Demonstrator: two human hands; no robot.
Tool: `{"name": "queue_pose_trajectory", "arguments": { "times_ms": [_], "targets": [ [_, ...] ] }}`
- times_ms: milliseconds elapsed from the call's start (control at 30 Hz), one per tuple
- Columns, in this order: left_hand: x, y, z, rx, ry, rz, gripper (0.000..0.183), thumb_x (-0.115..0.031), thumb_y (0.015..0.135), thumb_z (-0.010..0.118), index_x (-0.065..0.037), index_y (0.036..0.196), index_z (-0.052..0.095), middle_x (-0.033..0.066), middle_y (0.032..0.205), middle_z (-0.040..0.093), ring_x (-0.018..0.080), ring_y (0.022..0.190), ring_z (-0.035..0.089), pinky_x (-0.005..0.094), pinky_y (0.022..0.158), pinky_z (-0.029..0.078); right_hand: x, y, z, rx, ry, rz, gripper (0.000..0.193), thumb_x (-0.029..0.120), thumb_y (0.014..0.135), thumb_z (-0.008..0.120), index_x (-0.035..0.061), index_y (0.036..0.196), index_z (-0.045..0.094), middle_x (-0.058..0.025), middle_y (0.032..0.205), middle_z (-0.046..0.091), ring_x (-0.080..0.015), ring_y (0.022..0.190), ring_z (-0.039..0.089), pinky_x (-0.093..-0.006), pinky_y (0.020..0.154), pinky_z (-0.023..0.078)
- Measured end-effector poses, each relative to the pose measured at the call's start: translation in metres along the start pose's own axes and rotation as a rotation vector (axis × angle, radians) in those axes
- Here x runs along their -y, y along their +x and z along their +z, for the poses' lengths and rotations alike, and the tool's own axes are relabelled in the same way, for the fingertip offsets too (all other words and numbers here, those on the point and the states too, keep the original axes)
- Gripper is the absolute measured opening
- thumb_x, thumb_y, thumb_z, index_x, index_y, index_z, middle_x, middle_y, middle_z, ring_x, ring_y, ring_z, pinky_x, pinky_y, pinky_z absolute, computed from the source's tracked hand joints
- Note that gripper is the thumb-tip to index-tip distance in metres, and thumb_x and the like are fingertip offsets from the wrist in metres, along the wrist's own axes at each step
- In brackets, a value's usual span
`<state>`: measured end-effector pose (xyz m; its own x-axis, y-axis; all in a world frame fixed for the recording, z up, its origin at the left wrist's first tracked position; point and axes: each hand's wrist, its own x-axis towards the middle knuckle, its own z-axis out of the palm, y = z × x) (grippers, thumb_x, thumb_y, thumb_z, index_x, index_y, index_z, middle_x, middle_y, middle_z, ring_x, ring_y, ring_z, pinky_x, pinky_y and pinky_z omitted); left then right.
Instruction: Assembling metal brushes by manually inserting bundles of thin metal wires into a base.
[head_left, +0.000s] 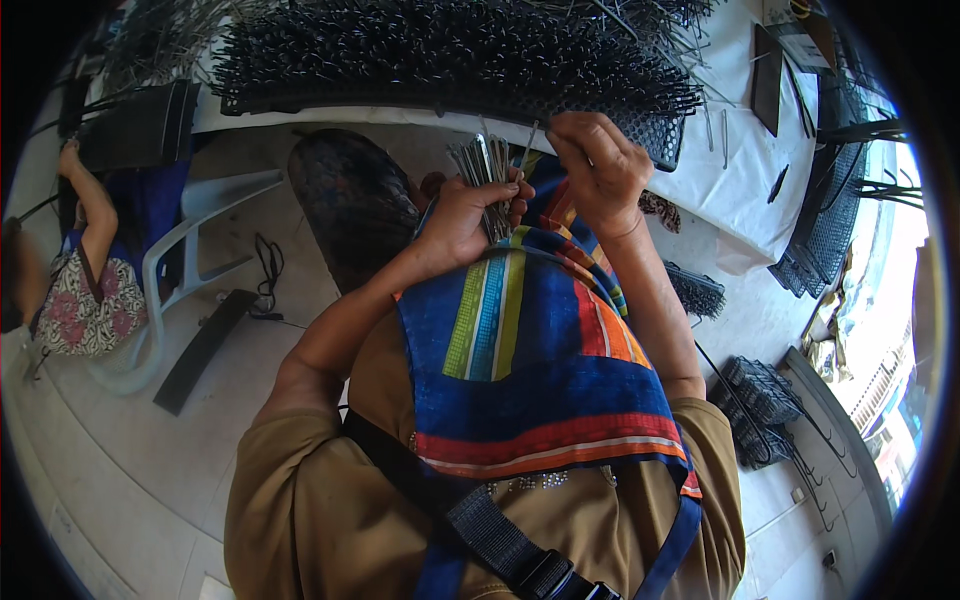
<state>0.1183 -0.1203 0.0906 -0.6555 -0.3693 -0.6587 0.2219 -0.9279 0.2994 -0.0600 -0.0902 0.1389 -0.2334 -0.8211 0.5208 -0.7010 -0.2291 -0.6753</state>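
Observation:
A bundle of thin silvery metal pins stands up out of my left hand, whose fingers are wrapped round it above my lap. Just to the right, my right hand pinches one slim metal pin between thumb and fingertips. That pin is close to the bundle; whether they touch I cannot tell. Beyond my hands, a black perforated rack lies along the near table edge, with a dense mass of dark upright pins in it. A striped blue apron covers my front.
The rack's table has a white cover, with a few loose pins on it. More mesh racks sit on the floor at right. On the left, another person is beside a grey plastic chair; a dark strip lies on the floor.

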Motion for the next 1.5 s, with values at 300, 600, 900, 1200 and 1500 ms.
{"name": "queue_pose_trajectory", "arguments": {
  "times_ms": [300,600,900,1200,1500],
  "targets": [
    [-0.001,0.003,0.0,0.002,-0.039,-0.018,0.022,0.001,0.083,0.061,-0.003,0.105,0.058,0.0106,0.088,0.066,0.0175,0.075,0.063,0.0311,0.066,0.052,-0.008,0.012,0.022,-0.019,-0.127,0.183,0.003,0.011,0.076,0.068,0.0096,0.079,0.067,-0.0061,0.074,0.064,-0.0271,0.064,0.064,-0.0351,0.055,0.051],
    [-0.006,0.006,0.007,-0.019,-0.059,-0.001,0.022,0.001,0.083,0.061,-0.002,0.105,0.059,0.0097,0.09,0.066,0.0167,0.074,0.062,0.0304,0.065,0.051,-0.012,0.022,0.019,0.075,-0.284,0.176,0.009,0.016,0.074,0.069,0.0118,0.082,0.069,-0.0065,0.075,0.065,-0.0286,0.064,0.064,-0.0374,0.056,0.051],
    [-0.005,0.007,0.021,0.03,-0.038,0.004,0.018,-0.001,0.085,0.059,-0.001,0.103,0.061,0.0122,0.088,0.066,0.0196,0.079,0.063,0.0315,0.068,0.052,-0.011,-0.006,0.013,0.054,0.72,0.944,0.02,-0.003,0.079,0.067,-0.003,0.099,0.064,-0.0069,0.074,0.067,-0.0043,0.048,0.049,-0.0173,0.043,0.037],
    [-0.01,0.005,0.016,-0.022,0.02,-0.016,0.024,-0.005,0.086,0.06,-0.003,0.11,0.061,0.0086,0.092,0.066,0.0155,0.082,0.063,0.032,0.069,0.05,-0.023,-0.014,0.0,-0.125,0.89,0.857,0.012,-0.005,0.078,0.068,-0.0011,0.087,0.062,-0.0048,0.069,0.065,-0.0056,0.049,0.051,-0.0174,0.043,0.038],
    [-0.007,0.003,0.026,-0.15,0.155,0.089,0.024,-0.003,0.087,0.057,-0.001,0.11,0.061,0.0105,0.092,0.068,0.0185,0.079,0.066,0.0313,0.069,0.053,-0.019,0.006,0.017,-0.373,0.413,0.407,0.01,-0.008,0.078,0.066,0.001,0.083,0.063,-0.0014,0.068,0.061,-0.0048,0.053,0.055,-0.0193,0.048,0.042]
  ]
}}
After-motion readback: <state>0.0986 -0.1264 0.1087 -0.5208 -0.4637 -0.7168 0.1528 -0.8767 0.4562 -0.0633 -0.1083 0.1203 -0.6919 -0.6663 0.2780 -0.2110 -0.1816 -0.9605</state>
